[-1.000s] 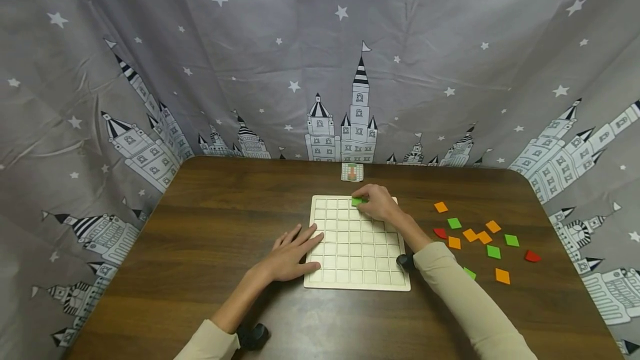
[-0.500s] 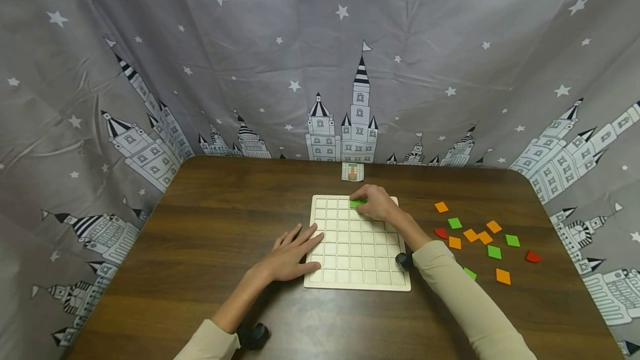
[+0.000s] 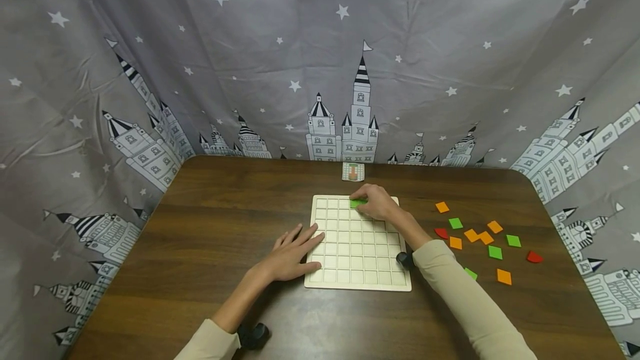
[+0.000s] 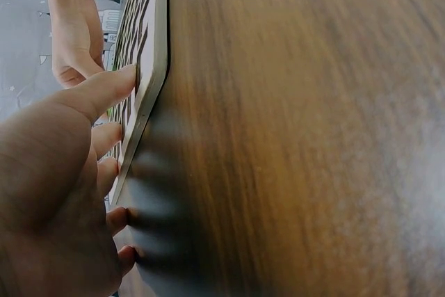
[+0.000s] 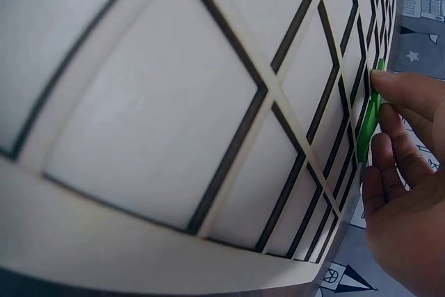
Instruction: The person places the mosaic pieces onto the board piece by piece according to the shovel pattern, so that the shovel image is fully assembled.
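Note:
A pale grid board [image 3: 357,263] with square recesses lies on the brown table. Along its far row, my right hand [image 3: 377,203] pinches a thin green square tile [image 3: 356,204] between thumb and fingers. The right wrist view has this tile [image 5: 368,130] close against the grid near the far rim, its face partly covered by the fingers. My left hand [image 3: 290,255] lies spread at the board's left edge, thumb and fingertips on the rim. From the left wrist, the thumb [image 4: 104,92] presses the board's top while two fingers reach down past its edge.
Loose orange tiles [image 3: 504,276], green tiles [image 3: 495,252] and red rounded pieces [image 3: 534,257] are scattered right of the board. A small printed card [image 3: 353,171] with a coloured grid picture lies behind it. A grey castle-print curtain [image 3: 250,71] hangs beyond the table.
The green tile in my right hand has shifted slightly left and settled lower against the board's far row. My left hand has stayed in place.

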`<state>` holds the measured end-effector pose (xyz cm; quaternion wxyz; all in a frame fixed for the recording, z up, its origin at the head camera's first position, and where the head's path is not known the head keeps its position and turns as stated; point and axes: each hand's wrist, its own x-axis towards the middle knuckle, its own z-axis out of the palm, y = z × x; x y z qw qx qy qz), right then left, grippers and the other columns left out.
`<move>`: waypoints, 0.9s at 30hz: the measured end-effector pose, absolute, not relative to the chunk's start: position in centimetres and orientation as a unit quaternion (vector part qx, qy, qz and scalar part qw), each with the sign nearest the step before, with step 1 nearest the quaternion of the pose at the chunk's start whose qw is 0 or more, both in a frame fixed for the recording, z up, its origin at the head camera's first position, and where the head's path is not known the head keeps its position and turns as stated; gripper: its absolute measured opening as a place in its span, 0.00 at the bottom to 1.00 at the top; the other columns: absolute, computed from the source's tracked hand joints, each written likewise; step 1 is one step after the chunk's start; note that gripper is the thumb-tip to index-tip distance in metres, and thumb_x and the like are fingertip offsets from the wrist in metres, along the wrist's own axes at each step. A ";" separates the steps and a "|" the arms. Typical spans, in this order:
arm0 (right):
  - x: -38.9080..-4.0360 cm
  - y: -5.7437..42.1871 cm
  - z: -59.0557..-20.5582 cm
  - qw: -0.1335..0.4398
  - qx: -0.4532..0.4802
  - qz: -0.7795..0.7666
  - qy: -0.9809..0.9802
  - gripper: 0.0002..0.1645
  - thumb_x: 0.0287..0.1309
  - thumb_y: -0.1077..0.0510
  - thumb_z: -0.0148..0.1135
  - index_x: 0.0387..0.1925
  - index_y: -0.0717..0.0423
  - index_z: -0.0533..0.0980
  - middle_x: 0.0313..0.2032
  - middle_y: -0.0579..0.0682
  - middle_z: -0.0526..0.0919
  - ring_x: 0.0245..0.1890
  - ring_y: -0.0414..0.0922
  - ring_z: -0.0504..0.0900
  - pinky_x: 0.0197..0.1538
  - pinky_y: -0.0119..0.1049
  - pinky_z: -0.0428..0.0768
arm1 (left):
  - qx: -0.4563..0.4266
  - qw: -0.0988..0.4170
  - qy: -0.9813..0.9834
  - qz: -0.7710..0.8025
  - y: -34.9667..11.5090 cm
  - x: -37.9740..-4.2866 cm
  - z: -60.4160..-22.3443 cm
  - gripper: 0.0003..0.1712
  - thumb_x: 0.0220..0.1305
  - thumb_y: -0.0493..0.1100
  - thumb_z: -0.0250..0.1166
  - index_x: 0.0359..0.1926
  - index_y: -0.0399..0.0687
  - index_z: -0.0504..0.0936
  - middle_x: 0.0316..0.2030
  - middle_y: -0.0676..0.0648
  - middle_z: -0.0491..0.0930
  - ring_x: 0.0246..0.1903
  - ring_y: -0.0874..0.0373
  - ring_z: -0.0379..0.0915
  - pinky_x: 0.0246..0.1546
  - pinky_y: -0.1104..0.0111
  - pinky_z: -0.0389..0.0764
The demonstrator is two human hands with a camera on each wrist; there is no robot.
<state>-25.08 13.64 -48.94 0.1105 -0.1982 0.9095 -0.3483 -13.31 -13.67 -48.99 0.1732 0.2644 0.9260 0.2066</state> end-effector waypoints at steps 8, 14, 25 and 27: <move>-25.0 14.0 -49.0 0.106 -0.199 -0.355 0.907 0.20 0.59 0.64 0.68 0.53 0.60 0.83 0.53 0.57 0.80 0.54 0.56 0.78 0.54 0.49 0.77 | 0.265 0.169 0.924 0.216 -13.7 -13.4 -49.4 0.40 0.71 0.58 0.59 0.78 0.51 0.59 0.78 0.44 0.49 0.75 0.37 0.37 0.66 0.36 0.42; -24.5 14.7 -48.9 0.094 -0.192 -0.363 0.907 0.21 0.58 0.63 0.70 0.54 0.60 0.82 0.53 0.56 0.81 0.54 0.55 0.78 0.55 0.49 0.77 | 0.264 0.167 0.926 0.213 -13.7 -13.4 -49.6 0.40 0.71 0.59 0.58 0.78 0.53 0.58 0.78 0.45 0.48 0.75 0.38 0.36 0.66 0.36 0.42; -23.3 18.4 -47.6 0.075 -0.178 -0.410 0.892 0.21 0.63 0.64 0.65 0.57 0.65 0.79 0.56 0.61 0.79 0.58 0.60 0.76 0.56 0.54 0.76 | 0.275 0.154 0.922 0.226 -13.7 -13.1 -49.1 0.40 0.71 0.56 0.60 0.77 0.47 0.60 0.77 0.40 0.50 0.74 0.33 0.38 0.65 0.35 0.42; -22.9 19.3 -47.5 0.067 -0.176 -0.408 0.894 0.21 0.63 0.64 0.65 0.57 0.65 0.79 0.56 0.61 0.79 0.58 0.60 0.76 0.56 0.56 0.75 | 0.274 0.157 0.922 0.226 -13.7 -13.1 -49.1 0.40 0.71 0.56 0.59 0.77 0.47 0.60 0.77 0.41 0.50 0.74 0.34 0.38 0.65 0.34 0.42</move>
